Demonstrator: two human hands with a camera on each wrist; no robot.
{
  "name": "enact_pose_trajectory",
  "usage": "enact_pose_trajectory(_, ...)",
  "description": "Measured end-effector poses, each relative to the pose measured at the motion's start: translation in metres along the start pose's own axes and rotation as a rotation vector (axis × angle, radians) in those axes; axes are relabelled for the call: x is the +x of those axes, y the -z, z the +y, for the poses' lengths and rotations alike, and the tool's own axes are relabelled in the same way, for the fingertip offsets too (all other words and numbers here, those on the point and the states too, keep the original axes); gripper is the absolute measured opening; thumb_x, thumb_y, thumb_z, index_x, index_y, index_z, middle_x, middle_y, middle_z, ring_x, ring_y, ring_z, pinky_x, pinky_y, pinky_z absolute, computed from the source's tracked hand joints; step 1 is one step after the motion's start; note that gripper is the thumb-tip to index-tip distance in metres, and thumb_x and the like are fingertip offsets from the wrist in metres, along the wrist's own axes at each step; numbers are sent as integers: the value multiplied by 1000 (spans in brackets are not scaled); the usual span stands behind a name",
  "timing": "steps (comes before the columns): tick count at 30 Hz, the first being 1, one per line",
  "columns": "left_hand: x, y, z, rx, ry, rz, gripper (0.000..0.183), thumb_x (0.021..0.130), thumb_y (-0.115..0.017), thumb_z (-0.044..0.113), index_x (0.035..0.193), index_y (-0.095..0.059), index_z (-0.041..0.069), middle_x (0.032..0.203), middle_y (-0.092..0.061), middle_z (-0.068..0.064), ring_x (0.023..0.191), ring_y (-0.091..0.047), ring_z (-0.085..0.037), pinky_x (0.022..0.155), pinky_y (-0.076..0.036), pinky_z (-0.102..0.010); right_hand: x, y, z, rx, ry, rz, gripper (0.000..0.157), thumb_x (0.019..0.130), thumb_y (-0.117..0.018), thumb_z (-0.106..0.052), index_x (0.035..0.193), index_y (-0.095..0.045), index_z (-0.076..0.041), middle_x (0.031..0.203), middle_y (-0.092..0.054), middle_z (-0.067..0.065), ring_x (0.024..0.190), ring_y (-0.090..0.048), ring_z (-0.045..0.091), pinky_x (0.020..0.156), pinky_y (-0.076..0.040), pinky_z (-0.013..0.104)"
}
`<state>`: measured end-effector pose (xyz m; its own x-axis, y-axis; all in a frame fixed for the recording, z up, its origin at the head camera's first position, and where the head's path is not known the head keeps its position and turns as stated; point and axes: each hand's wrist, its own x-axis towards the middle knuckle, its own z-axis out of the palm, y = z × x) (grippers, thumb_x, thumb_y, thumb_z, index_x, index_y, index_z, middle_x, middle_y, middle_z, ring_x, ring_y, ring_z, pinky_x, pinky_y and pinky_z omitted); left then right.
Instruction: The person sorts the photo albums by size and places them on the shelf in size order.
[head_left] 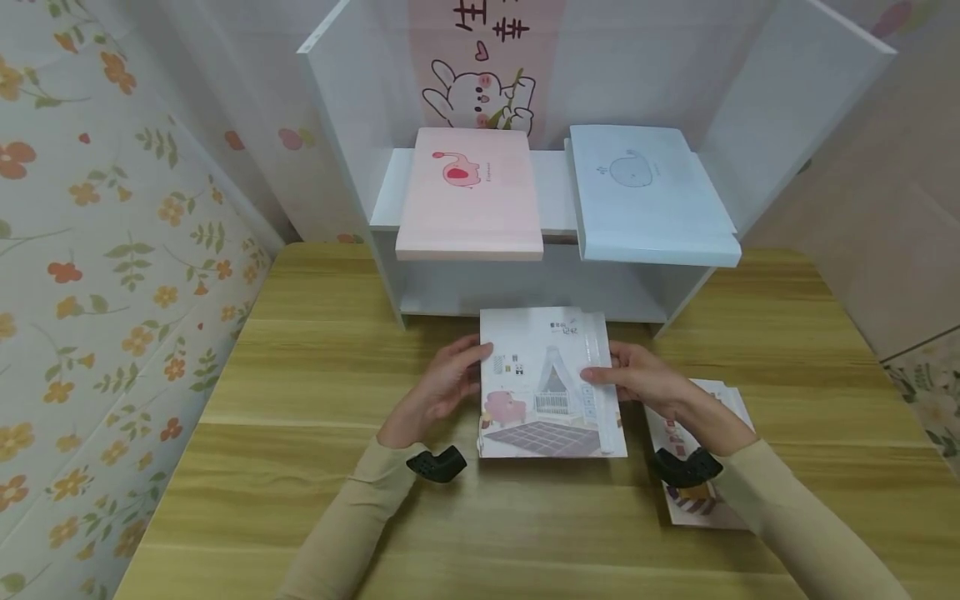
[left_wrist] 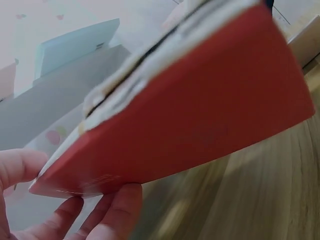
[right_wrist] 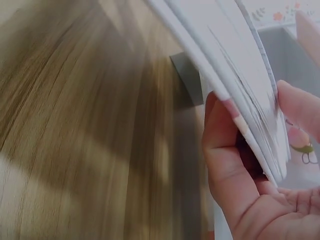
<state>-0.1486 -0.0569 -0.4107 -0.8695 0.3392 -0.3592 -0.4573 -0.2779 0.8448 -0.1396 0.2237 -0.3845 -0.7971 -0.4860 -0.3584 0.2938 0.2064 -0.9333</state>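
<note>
Both hands hold a small stack of booklets (head_left: 543, 417) above the table in front of the shelf. On top is a white cover with a tent, a pink animal and a barcode. My left hand (head_left: 442, 379) grips the left edge, thumb on top. From below, in the left wrist view, a plain red cover (left_wrist: 200, 95) shows with the left fingers (left_wrist: 122, 205) under it. At the opposite edge my right hand (head_left: 645, 375) pinches the stack, thumb on the cover. Page edges (right_wrist: 245, 90) fan slightly between right thumb and fingers in the right wrist view.
A white two-level shelf (head_left: 532, 296) stands at the back. On its upper board lie a pink elephant book (head_left: 472, 200) and light blue whale books (head_left: 652, 200), jutting past the front edge. More booklets (head_left: 712, 508) lie beneath the right forearm. Floral cloth (head_left: 112, 333) hangs at left.
</note>
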Motion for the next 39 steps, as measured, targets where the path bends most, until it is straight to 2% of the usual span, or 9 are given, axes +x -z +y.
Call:
enact_pose_trajectory(6,-2,2,5,-60,-18,24,41,94,-50,7,130,-38,-10,95,-57,-5,85,-55,-14,70,-50,-24,2,-5,-6,15,-11,55,52,91,-60,-9,129,-33,14,96,-67,8,86,-67,21,74,-55,36)
enact_pose_trajectory(16,-5,5,7,-86,-46,44,23,94,-49,5,113,-47,-7,94,-58,-5,83,-55,-14,68,-50,-23,8,-9,-7,29,-11,101,51,91,-60,-11,129,-35,13,97,-68,5,84,-67,20,72,-55,34)
enact_pose_trajectory(27,-6,7,9,-93,-62,30,19,94,-47,4,110,-47,-7,94,-56,-4,82,-55,-12,68,-50,-22,10,-11,-10,26,-4,102,51,91,-60,-11,130,-35,12,97,-68,5,85,-67,20,73,-55,34)
enact_pose_trajectory(34,-5,9,9,-99,-83,51,14,93,-48,4,104,-51,-5,93,-58,-4,81,-56,-14,67,-51,-22,14,-13,-9,34,17,103,50,91,-60,-10,129,-35,13,97,-67,4,84,-67,19,73,-55,34)
enact_pose_trajectory(39,-3,11,10,-86,-101,63,24,94,-47,4,113,-48,-10,94,-57,-4,83,-56,-13,67,-51,-21,18,-15,-10,50,32,113,49,92,-59,-10,127,-36,14,96,-65,3,84,-66,17,72,-55,31)
